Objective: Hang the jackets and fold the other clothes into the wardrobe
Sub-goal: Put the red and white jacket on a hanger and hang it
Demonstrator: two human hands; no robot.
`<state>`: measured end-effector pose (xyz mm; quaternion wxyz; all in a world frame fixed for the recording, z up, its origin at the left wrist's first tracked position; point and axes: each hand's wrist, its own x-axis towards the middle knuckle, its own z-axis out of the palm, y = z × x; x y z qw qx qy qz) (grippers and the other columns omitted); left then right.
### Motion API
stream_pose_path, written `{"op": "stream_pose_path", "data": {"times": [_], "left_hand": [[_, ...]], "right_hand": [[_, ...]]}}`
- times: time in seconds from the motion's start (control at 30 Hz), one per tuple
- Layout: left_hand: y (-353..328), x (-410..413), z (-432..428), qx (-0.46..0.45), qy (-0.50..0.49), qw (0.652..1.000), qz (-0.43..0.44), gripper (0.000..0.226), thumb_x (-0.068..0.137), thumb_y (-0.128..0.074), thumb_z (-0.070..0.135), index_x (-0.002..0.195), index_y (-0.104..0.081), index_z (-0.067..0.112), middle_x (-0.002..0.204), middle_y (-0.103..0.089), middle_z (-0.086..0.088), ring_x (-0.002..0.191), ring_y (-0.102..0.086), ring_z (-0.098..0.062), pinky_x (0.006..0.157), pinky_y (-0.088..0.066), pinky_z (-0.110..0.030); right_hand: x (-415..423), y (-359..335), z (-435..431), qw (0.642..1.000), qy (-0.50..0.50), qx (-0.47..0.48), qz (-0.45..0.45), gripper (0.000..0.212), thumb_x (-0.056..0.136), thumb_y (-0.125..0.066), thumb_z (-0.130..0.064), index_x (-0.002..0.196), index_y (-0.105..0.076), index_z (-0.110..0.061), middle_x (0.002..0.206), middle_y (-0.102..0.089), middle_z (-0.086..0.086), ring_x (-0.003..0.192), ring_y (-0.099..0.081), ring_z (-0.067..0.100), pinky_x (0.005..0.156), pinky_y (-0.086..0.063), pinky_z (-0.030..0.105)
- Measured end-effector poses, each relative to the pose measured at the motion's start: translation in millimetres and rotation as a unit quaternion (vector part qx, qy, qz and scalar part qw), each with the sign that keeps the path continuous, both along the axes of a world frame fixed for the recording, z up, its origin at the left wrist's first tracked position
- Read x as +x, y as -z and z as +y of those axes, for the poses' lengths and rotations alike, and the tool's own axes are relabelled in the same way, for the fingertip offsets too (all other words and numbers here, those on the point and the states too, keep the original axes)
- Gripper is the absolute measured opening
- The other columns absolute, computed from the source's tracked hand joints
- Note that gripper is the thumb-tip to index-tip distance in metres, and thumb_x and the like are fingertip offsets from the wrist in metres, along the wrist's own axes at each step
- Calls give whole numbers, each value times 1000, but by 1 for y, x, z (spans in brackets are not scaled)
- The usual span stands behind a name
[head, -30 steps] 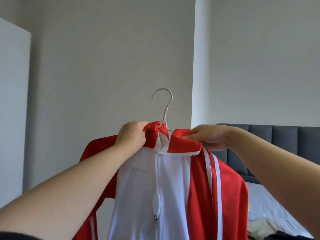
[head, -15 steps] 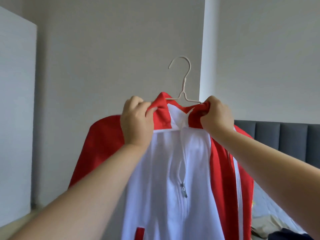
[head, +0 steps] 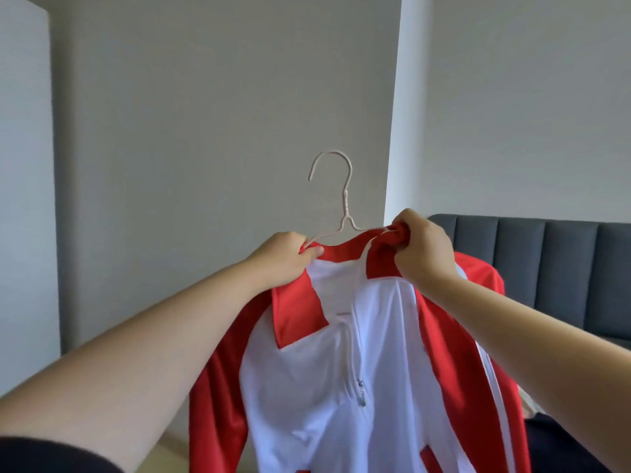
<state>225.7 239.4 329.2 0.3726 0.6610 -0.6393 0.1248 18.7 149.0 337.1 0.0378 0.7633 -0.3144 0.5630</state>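
- Two hands up at collar level, holding jacket [head: 358, 353] in mid-air in front of grey wall [head: 222, 114].
- L hand [head: 285, 259]: fingers curled, pinching red collar edge plus L arm of hanger [head: 343, 213] wire where it exits fabric.
- R hand [head: 421, 249]: fist closed round bunched red collar on R side; hanger's R arm disappears under that bunch.
- Jacket red w/ white front, zip part open, hanging straight down below both fists; long axis vertical, shoulders spread roughly L-R between hands.
- Hanger hook free, poking up above collar, between hands, a bit nearer L one; opening faces L.
- Key relation, as a guess: hook sits above & beyond knuckles, so needs a lift-and-reach to get over a rail; neither hand on hook or neck yet.
- Probably still seating collar on hanger; R shoulder looks bunched, not smoothed.
- No wardrobe rail in view; can't tell which way it lies.
- Dark padded headboard [head: 546, 268] behind on R, well apart from hands.
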Motion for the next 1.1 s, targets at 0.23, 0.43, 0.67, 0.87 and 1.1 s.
{"op": "stream_pose_path", "data": {"times": [0.23,0.43,0.67,0.87,1.1], "left_hand": [[-8,-2,-1,-94,-96,990,31,48,97,-51,30,54,-34,18,60,-42,-3,69,-44,-30,61,-28,-32],[-23,-11,4,-157,-131,979,5,43,99,-47,32,61,-36,16,73,-56,-15,73,-48,-35,61,-32,-34],[-28,-4,5,-188,-203,960,-29,35,99,-45,36,97,-62,6,99,-65,-23,91,-58,-45,70,-41,-38],[-18,-5,0,-197,-180,963,-36,36,99,-45,38,93,-60,6,91,-65,-23,83,-56,-44,63,-34,-34],[-29,-16,1,-206,-49,976,39,29,85,-67,40,81,-63,12,69,-57,-2,72,-54,-29,61,-36,-31]], "right_hand": [[-4,-3,14,986,-5,11,-167,23,81,-59,-17,103,-52,-13,97,-52,-2,88,-46,16,71,-30,22],[7,10,13,928,-88,304,-195,35,82,-67,-44,77,-51,-13,64,-52,-1,50,-51,6,43,-37,18],[-17,17,-1,964,51,249,75,16,91,-55,-15,98,-68,-8,91,-68,10,85,-62,29,66,-42,26],[-33,3,5,994,84,-66,9,30,87,-60,-21,115,-57,-11,113,-58,9,104,-50,32,80,-35,37],[-28,-24,-6,994,83,65,25,14,87,-59,-18,78,-61,-7,72,-57,8,74,-54,35,59,-32,31]]}}
